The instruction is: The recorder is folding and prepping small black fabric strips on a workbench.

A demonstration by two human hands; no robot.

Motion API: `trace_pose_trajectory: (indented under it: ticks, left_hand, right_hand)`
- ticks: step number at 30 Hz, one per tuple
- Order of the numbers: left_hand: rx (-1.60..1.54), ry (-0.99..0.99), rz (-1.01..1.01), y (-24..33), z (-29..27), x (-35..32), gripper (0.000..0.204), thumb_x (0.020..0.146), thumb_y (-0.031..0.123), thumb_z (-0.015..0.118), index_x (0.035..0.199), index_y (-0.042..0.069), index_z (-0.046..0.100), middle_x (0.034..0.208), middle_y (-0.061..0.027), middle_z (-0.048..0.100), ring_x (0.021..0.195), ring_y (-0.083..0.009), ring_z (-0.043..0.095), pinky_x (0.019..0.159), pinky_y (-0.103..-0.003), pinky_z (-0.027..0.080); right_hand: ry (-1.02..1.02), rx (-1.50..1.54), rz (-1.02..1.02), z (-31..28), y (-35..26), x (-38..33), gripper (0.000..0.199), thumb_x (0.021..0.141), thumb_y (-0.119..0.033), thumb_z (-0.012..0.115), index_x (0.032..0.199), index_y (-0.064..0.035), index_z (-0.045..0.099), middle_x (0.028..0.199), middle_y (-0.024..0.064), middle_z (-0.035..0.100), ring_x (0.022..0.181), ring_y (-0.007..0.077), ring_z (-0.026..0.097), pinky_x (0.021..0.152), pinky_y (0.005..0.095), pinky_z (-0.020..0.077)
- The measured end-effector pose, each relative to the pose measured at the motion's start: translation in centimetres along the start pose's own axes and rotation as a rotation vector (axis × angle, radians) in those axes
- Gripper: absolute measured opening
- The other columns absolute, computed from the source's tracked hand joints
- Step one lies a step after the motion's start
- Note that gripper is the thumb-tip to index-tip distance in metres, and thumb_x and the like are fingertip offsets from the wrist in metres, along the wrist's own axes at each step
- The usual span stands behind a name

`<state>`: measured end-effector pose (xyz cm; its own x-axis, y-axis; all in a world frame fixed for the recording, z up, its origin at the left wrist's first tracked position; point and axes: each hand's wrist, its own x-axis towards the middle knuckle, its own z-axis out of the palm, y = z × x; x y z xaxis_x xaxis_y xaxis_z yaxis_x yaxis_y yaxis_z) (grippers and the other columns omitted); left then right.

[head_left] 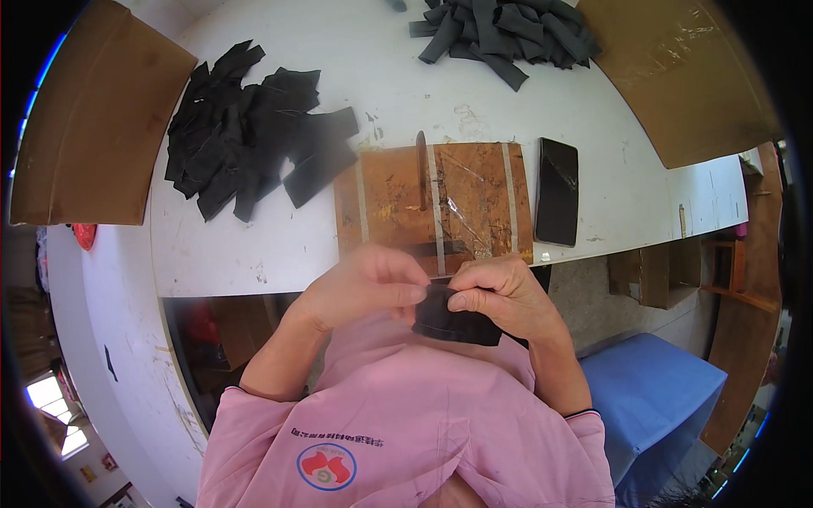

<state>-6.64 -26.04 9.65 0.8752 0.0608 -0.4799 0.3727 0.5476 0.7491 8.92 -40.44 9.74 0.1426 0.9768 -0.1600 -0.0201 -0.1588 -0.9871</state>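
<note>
From my station I logged the right hand (512, 292) pinching one flat black cloth piece (461, 325) between thumb and bent forefinger, just off the white table (229, 258); the left hand (360, 284) had thumb and forefinger nearly together at its left edge, grip uncertain. I counted two heaps of dark fabric strips (224, 140), one brown taped cardboard sheet (389, 199), one black phone (556, 199).

Pink shirt (394, 398), dark-edged sleeves (583, 436), emblem (327, 467) (blue-rimmed)
</note>
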Motion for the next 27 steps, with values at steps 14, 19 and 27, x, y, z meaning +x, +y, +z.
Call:
trace_pose_trajectory:
  ticks: [14,19,27]
  left_hand:
    - [0.265,0.351,0.243,-1.5,2.1,0.5,0.009,0.073,0.001,0.055,0.082,-0.001,0.056,0.070,-0.0030,0.057,0.066,-0.0071,0.052,0.057,-0.021,0.042]
    - [0.566,0.637,0.606,-2.8,3.5,1.7,0.007,0.071,0.001,0.058,0.077,-0.001,0.056,0.066,-0.0094,0.057,0.059,-0.0139,0.056,0.053,-0.025,0.043]
    - [0.802,0.958,0.831,-4.0,4.7,4.0,0.010,0.075,-0.006,0.051,0.083,-0.002,0.055,0.067,-0.0084,0.056,0.054,-0.0110,0.050,0.048,-0.023,0.040]
  right_hand:
    - [0.605,-0.805,-0.408,1.6,0.4,1.3,0.020,0.066,-0.016,0.066,0.079,-0.0021,0.059,0.075,0.0077,0.054,0.067,0.0227,0.051,0.060,0.0317,0.0418]
    - [0.503,-0.392,-0.269,2.9,0.1,0.4,0.023,0.065,-0.018,0.068,0.081,-0.0025,0.059,0.074,0.0086,0.053,0.067,0.0226,0.051,0.058,0.0307,0.0416]
    - [0.764,-0.746,-0.457,3.8,2.3,2.1,0.009,0.063,-0.007,0.058,0.067,-0.0036,0.051,0.066,0.0083,0.045,0.064,0.0239,0.049,0.055,0.0322,0.0425]
